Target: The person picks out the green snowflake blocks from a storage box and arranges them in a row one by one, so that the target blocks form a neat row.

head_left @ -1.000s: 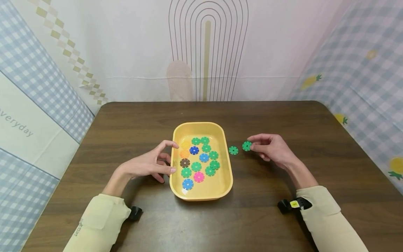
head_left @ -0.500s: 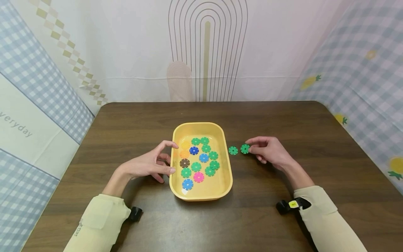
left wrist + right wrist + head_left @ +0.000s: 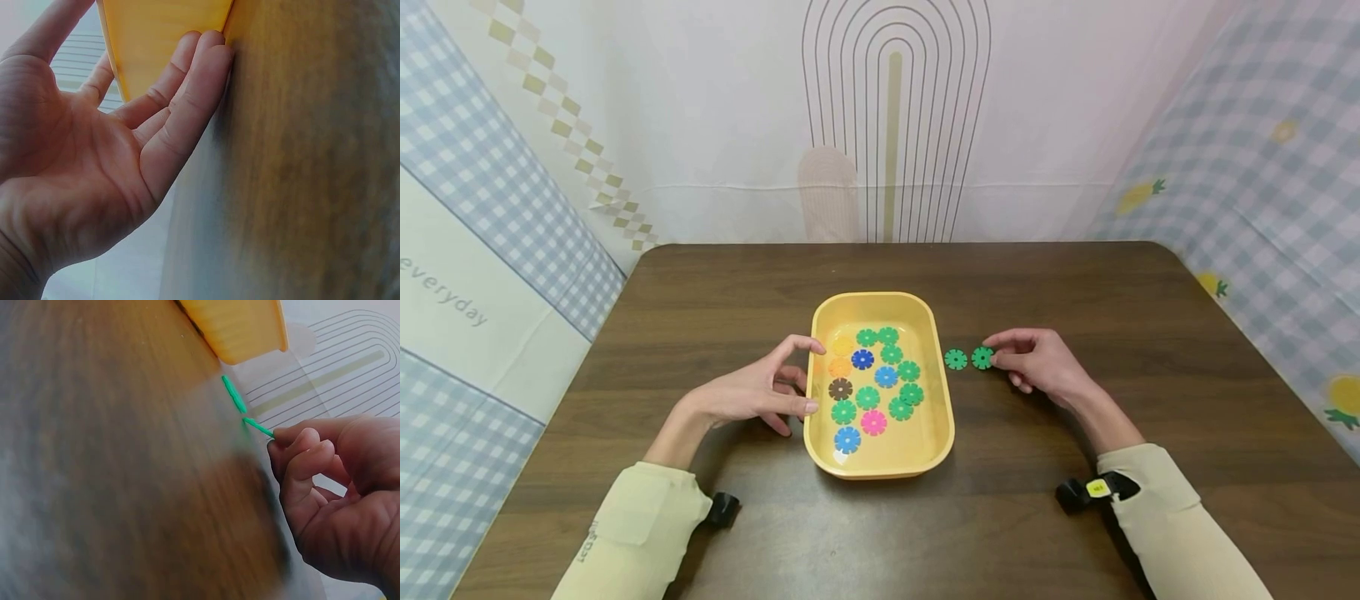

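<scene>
My left hand (image 3: 748, 393) grips the left side of a yellow plastic tub (image 3: 913, 450), thumb and index finger over the rim. The left wrist view shows the other fingers (image 3: 187, 112) against its outer wall. Between the thumb and index finger of my right hand (image 3: 1041, 362) is a green notched plastic disc (image 3: 982, 358). A second green disc (image 3: 956, 359) lies flat on the table between it and the tub. Seen from the right wrist, the pinched disc (image 3: 259, 427) is tilted, its near edge by the flat one (image 3: 233, 394).
Inside the tub lie several more notched discs: green ones (image 3: 867, 397), blue (image 3: 847, 439), pink (image 3: 874, 422), brown (image 3: 840, 388) and pale orange ones (image 3: 840, 367). The brown wooden table (image 3: 737, 283) ends at a patterned curtain (image 3: 722, 125) behind.
My right hand has moved slightly left and toward me, bringing its green disc closer to the flat one and the tub. The left hand stays on the tub.
</scene>
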A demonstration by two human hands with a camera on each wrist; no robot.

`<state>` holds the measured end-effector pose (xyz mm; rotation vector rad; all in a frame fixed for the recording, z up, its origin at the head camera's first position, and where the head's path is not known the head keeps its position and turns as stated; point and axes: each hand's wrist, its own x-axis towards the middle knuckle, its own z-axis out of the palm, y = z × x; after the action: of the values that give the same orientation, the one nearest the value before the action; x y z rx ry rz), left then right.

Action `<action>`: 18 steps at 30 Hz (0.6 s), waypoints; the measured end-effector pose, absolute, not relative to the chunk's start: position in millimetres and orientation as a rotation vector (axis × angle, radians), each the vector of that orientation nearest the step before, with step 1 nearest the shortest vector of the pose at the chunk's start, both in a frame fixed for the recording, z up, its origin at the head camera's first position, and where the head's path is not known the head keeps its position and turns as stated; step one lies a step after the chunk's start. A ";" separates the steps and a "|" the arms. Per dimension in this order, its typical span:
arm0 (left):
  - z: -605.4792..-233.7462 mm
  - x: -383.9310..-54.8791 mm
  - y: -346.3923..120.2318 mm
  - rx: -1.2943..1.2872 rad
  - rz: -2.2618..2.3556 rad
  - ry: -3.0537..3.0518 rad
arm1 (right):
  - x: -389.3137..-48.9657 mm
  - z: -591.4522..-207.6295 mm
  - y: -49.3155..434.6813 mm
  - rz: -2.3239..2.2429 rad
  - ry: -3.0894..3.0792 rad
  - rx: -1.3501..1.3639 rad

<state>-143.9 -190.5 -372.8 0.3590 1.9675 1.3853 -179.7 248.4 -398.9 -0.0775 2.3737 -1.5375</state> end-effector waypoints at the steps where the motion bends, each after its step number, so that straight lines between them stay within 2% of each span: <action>1: -372.9 -143.8 -190.6 0.358 1.385 1.968 | -179.6 -399.4 248.1 -1.528 2.380 -0.082; 18: -371.6 -142.7 -190.6 0.367 1.390 1.964 | -177.1 -398.3 245.1 -1.471 2.445 -0.110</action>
<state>-142.7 -190.6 -371.6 0.3670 1.9639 1.3903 -177.1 245.1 -398.3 -0.1101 2.4447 -1.4707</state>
